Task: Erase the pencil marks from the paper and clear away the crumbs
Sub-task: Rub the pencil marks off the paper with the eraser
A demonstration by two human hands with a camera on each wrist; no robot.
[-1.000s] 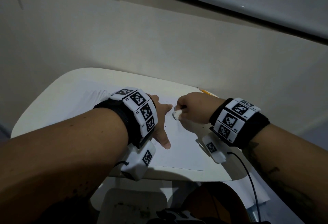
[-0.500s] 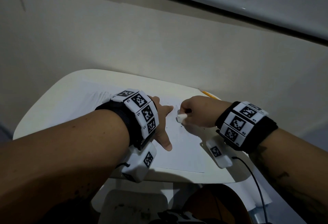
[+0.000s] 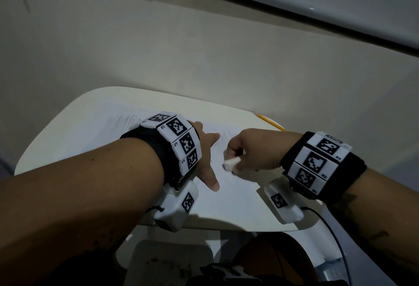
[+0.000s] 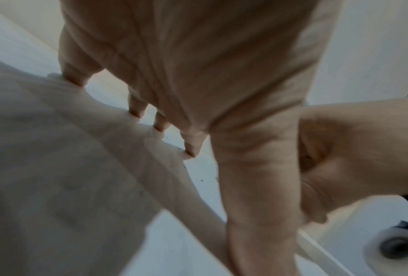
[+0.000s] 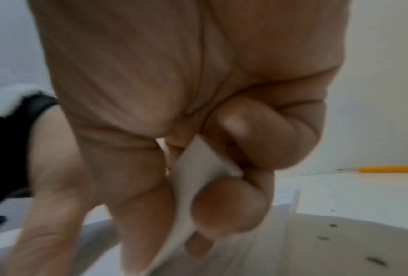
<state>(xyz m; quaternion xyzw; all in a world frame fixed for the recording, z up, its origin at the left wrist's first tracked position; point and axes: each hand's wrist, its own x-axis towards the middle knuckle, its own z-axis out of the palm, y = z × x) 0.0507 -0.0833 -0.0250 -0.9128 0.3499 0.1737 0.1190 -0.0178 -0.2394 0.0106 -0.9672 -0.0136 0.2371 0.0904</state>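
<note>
On smooth paper [image 3: 231, 195], blocky white eraser [image 3: 230, 163]

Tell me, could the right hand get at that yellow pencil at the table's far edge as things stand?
Probably not straight away. The right hand already pinches the eraser, so its fingers are busy. The way to the pencil looks free, just beyond the wrist, with nothing between.

left hand [image 3: 205, 158] splayed flat, right hand [image 3: 251, 150] curled in grip
</note>
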